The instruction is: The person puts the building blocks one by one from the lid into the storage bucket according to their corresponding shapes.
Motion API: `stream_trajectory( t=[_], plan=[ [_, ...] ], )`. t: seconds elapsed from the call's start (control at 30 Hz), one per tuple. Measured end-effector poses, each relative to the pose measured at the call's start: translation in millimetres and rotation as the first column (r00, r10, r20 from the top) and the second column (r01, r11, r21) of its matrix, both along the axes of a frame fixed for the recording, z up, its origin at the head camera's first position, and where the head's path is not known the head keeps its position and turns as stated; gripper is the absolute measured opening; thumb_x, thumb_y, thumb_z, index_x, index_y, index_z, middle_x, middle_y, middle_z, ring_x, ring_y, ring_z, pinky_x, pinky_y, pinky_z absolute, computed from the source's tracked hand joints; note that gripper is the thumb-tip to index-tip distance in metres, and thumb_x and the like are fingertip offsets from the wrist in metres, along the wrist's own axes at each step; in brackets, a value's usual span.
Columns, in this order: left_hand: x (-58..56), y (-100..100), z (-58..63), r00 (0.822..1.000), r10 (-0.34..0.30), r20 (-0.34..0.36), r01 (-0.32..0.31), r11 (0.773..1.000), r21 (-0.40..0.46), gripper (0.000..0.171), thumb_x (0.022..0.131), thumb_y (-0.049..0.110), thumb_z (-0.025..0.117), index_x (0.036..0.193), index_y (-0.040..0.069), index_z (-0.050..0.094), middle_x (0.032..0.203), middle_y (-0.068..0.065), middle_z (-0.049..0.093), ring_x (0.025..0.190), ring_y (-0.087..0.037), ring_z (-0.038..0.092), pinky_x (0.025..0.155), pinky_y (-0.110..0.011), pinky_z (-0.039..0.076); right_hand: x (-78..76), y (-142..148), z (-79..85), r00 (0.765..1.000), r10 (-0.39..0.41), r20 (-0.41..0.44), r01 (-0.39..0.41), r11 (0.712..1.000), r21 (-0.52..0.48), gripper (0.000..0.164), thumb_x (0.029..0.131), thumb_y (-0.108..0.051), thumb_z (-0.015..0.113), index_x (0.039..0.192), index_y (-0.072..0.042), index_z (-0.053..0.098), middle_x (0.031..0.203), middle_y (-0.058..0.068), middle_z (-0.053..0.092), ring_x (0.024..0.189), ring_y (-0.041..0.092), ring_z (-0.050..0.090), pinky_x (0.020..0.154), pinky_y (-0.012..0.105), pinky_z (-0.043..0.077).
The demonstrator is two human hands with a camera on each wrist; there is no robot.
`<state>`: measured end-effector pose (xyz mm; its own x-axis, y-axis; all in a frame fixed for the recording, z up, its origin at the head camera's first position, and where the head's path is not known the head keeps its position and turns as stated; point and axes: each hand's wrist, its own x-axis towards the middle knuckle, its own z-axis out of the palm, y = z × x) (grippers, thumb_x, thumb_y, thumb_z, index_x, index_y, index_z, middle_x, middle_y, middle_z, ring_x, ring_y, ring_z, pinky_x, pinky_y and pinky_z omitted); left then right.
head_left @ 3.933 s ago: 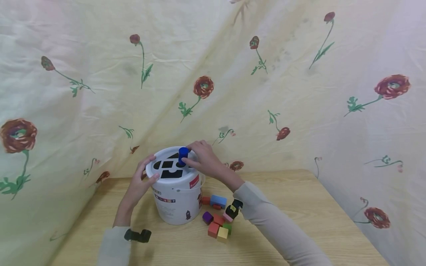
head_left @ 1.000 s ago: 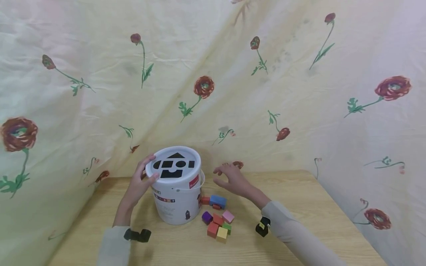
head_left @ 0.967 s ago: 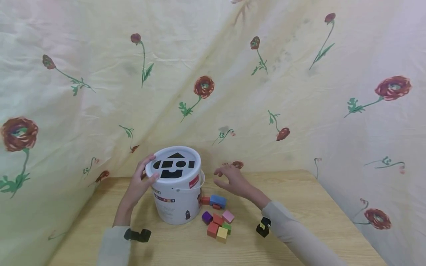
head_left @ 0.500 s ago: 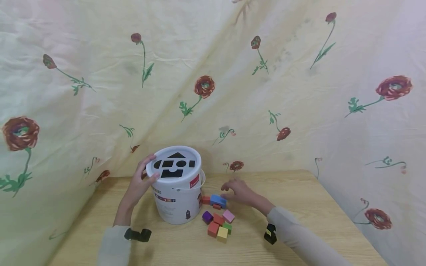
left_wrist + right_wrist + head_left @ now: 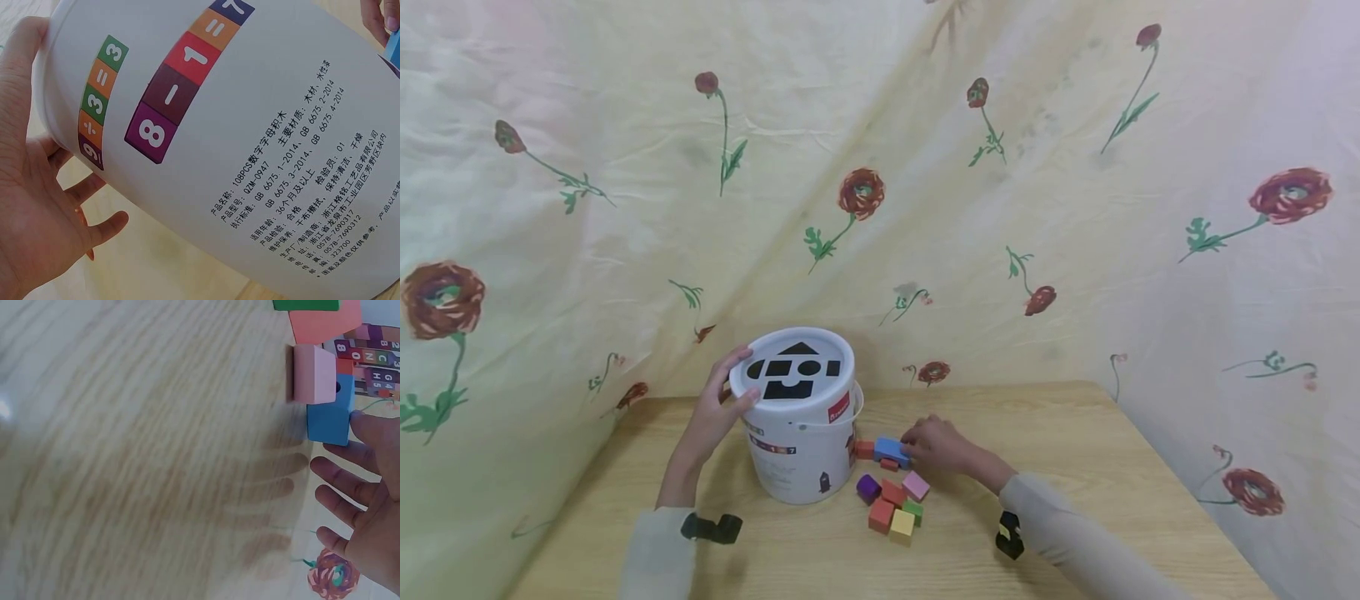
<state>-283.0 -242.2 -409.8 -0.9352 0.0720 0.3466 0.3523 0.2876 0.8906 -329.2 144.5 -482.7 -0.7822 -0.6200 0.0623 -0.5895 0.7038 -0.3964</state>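
Observation:
A white bucket (image 5: 797, 462) stands upright, its lid (image 5: 775, 333) pierced by several dark shaped holes. My left hand (image 5: 718, 408) grips the lid's left rim, thumb on the near edge; in the left wrist view, some fingers of that hand (image 5: 37, 219) hang free beside the bucket wall. Right of the bucket lies a blue block (image 5: 889, 450), with my right hand (image 5: 943, 446) at its right end. The right wrist view has the thumb and index finger of this hand (image 5: 375, 487) pinching the blue block's end, the other fingers spread.
Nearer on the wooden table (image 5: 820, 558) lie a purple block (image 5: 868, 488), a pink block (image 5: 916, 486), a green block (image 5: 913, 512), a yellow block (image 5: 902, 527) and several red blocks (image 5: 881, 515). A flowered cloth (image 5: 775, 208) hangs behind the table.
Earlier, my right hand held a blue cylinder over the round hole; the cylinder is out of sight now. That hand has moved right and down to the blue block. The left hand stays put.

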Motion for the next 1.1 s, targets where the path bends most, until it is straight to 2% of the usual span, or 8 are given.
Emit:
stream_trajectory(
  t=[0.23, 0.3, 0.47, 0.57, 0.7, 0.9, 1.1],
  plan=[
    [0.6, 0, 1.9, 1.000, 0.002, -0.006, -0.002, 1.000, -0.002, 0.071, 0.095, 0.024, 0.065, 0.159, 0.020, 0.034, 0.169, -0.008, 0.019, 0.150, -0.038, 0.021, 0.116, -0.070, 0.021, 1.5, -2, -3.3, 1.000, 0.014, 0.017, -0.013, 0.999, -0.041, 0.026, 0.100, -0.025, 0.064, 0.111, -0.004, 0.076, 0.101, 0.007, 0.073, 0.092, 0.018, 0.053, 0.078, 0.037, 0.040],
    [0.9, 0, 2.8, 1.000, 0.004, -0.003, -0.004, 1.000, -0.001, 0.071, 0.095, 0.024, 0.065, 0.159, 0.020, 0.034, 0.169, -0.008, 0.018, 0.150, -0.038, 0.021, 0.116, -0.070, 0.021, 2.7, -3, -3.6, 1.000, 0.014, 0.023, -0.013, 0.999, -0.047, 0.026, 0.099, -0.026, 0.065, 0.111, -0.006, 0.076, 0.102, 0.006, 0.074, 0.091, 0.017, 0.052, 0.079, 0.035, 0.040],
    [1.6, -1, 3.4, 1.000, 0.004, -0.001, -0.004, 1.000, 0.005, 0.071, 0.095, 0.023, 0.065, 0.159, 0.020, 0.034, 0.169, -0.008, 0.019, 0.150, -0.038, 0.022, 0.116, -0.069, 0.022, 6.4, -5, -2.0, 0.999, 0.049, -0.016, -0.050, 0.998, -0.025, 0.031, 0.098, -0.030, 0.067, 0.111, -0.005, 0.077, 0.103, 0.007, 0.075, 0.090, 0.015, 0.058, 0.079, 0.029, 0.041],
    [1.7, -1, 2.8, 1.000, 0.004, 0.000, -0.004, 1.000, 0.004, 0.071, 0.095, 0.023, 0.064, 0.159, 0.019, 0.033, 0.169, -0.008, 0.019, 0.149, -0.038, 0.022, 0.116, -0.069, 0.022, 8.9, -6, -1.9, 0.997, 0.059, -0.038, -0.060, 0.998, -0.012, 0.033, 0.096, -0.033, 0.068, 0.112, -0.005, 0.076, 0.104, 0.006, 0.075, 0.091, 0.016, 0.058, 0.079, 0.030, 0.040],
    [1.5, -1, 1.9, 1.000, 0.004, 0.005, -0.004, 1.000, 0.003, 0.070, 0.095, 0.024, 0.065, 0.159, 0.020, 0.034, 0.169, -0.007, 0.019, 0.149, -0.037, 0.022, 0.116, -0.070, 0.022, 12.7, -9, -2.0, 0.998, 0.046, -0.035, -0.046, 0.999, -0.019, 0.032, 0.093, -0.036, 0.072, 0.111, -0.009, 0.077, 0.105, 0.004, 0.074, 0.095, 0.018, 0.057, 0.083, 0.036, 0.041],
    [1.1, 0, 1.1, 1.000, 0.004, 0.003, -0.004, 1.000, 0.003, 0.070, 0.095, 0.025, 0.065, 0.158, 0.020, 0.035, 0.169, -0.007, 0.019, 0.149, -0.037, 0.022, 0.117, -0.072, 0.020, 19.4, -15, 0.2, 1.000, 0.005, 0.013, -0.004, 0.999, -0.046, 0.026, 0.088, -0.035, 0.079, 0.102, -0.013, 0.078, 0.109, 0.004, 0.072, 0.103, 0.021, 0.055, 0.089, 0.044, 0.042],
    [0.6, 0, -0.6, 1.000, -0.001, -0.004, 0.001, 1.000, 0.008, 0.070, 0.095, 0.024, 0.065, 0.158, 0.021, 0.035, 0.168, -0.007, 0.020, 0.149, -0.036, 0.023, 0.116, -0.071, 0.020, 26.0, -20, 4.7, 1.000, -0.021, 0.002, 0.021, 0.999, -0.048, 0.018, 0.086, -0.029, 0.081, 0.097, -0.016, 0.077, 0.110, 0.003, 0.068, 0.102, 0.018, 0.052, 0.087, 0.040, 0.044]
  ],
)
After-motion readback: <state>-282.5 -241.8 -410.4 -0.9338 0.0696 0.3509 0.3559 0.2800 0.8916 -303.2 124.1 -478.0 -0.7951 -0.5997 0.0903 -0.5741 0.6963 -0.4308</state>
